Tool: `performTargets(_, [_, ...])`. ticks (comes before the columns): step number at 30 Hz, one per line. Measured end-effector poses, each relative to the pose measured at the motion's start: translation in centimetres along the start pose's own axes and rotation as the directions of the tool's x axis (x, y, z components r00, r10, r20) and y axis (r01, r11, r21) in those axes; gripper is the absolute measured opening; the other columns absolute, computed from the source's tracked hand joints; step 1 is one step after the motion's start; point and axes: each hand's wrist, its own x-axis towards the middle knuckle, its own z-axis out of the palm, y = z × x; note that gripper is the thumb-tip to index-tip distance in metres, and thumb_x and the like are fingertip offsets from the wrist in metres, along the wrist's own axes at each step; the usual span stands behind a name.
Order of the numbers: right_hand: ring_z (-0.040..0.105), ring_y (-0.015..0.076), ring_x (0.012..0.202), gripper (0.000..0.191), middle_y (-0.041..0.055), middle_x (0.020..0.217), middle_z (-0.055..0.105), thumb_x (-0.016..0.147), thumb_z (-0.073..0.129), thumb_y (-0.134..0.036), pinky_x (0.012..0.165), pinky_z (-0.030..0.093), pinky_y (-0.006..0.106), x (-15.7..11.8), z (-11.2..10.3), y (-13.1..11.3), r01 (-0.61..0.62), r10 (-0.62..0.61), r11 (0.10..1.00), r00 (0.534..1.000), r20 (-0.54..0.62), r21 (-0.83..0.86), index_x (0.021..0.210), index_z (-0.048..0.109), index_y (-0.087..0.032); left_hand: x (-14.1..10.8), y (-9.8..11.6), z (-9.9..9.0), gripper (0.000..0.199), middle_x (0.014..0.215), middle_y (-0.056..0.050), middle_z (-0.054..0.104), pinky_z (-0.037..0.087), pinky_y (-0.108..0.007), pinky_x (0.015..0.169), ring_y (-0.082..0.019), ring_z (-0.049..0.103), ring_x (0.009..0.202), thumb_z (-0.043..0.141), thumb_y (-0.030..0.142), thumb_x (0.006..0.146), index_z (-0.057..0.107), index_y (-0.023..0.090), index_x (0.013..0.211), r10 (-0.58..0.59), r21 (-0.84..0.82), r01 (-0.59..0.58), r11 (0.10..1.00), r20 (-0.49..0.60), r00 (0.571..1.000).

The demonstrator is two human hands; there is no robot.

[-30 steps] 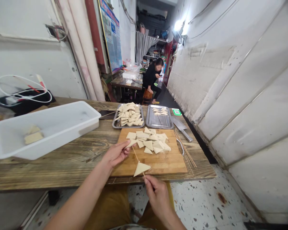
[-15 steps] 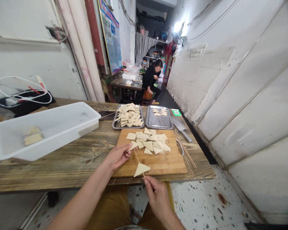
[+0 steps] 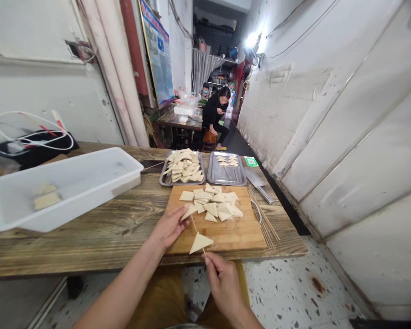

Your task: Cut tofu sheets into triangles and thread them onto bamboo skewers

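Observation:
My right hand pinches the lower end of a thin wooden skewer. One pale tofu triangle is threaded on the skewer just above those fingers. At the skewer's upper end, my left hand holds a second tofu triangle between thumb and fingers; whether the tip has pierced it I cannot tell. Both hands are over the front of a wooden cutting board. A heap of loose tofu triangles lies on the board beyond my hands.
Behind the board stand a metal tray piled with skewered tofu and another tray with a few skewers. A cleaver and bare skewers lie at right. A white plastic tub stands left. A person sits farther back.
The hands keep almost the same pose. My left hand and its tofu triangle have shifted very slightly along the skewer; the view has moved a little.

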Motion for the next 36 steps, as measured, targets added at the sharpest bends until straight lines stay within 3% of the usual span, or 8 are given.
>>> performTargets(5, [0.059,0.0141,0.057,0.031,0.0021,0.061,0.062,0.09,0.039,-0.025,0.055,0.043,0.019,-0.1,0.1,-0.1,-0.027,0.027,1.0,1.0,0.003,-0.009,0.075,0.065,-0.017,-0.1,-0.2,0.1,0.008,0.086,-0.012,0.069,0.057,-0.032,0.071,-0.019,0.067,0.078,0.056,0.008,0.078,0.063,0.008,0.082,-0.063,-0.082,0.061,0.995,-0.028,0.998])
performTargets(14, [0.059,0.0144,0.057,0.03,0.0021,0.061,0.061,0.09,0.039,-0.024,0.055,0.042,0.019,-0.3,0.4,-0.2,-0.031,0.031,0.999,0.999,-0.009,-0.014,0.076,0.064,-0.017,-0.2,-1.2,0.1,0.008,0.087,-0.015,0.069,0.056,-0.038,0.079,-0.024,0.067,0.085,0.057,0.005,0.077,0.063,0.005,0.082,-0.114,-0.138,0.109,0.984,-0.031,0.993])
performTargets(31, [0.063,0.0168,0.06,0.033,0.0068,0.07,0.067,0.092,0.035,-0.025,0.057,0.044,0.022,0.7,0.8,0.5,0.025,-0.03,0.993,0.998,-0.05,-0.115,0.087,0.067,-0.015,-1.5,-2.4,1.2,0.009,0.082,-0.013,0.069,0.057,-0.03,0.066,-0.019,0.067,0.071,0.057,0.008,0.077,0.065,0.007,0.082,-0.136,-0.043,0.135,0.99,-0.028,0.99])
performTargets(36, [0.062,0.0167,0.059,0.034,0.0069,0.07,0.067,0.093,0.034,-0.024,0.058,0.045,0.023,1.0,1.0,1.1,0.059,-0.07,0.985,0.996,-0.058,-0.163,0.088,0.066,-0.015,-1.3,-2.5,0.9,0.008,0.084,-0.012,0.069,0.055,-0.03,0.066,-0.017,0.066,0.072,0.06,0.013,0.076,0.065,0.009,0.081,-0.082,0.021,0.082,0.996,-0.017,0.997])
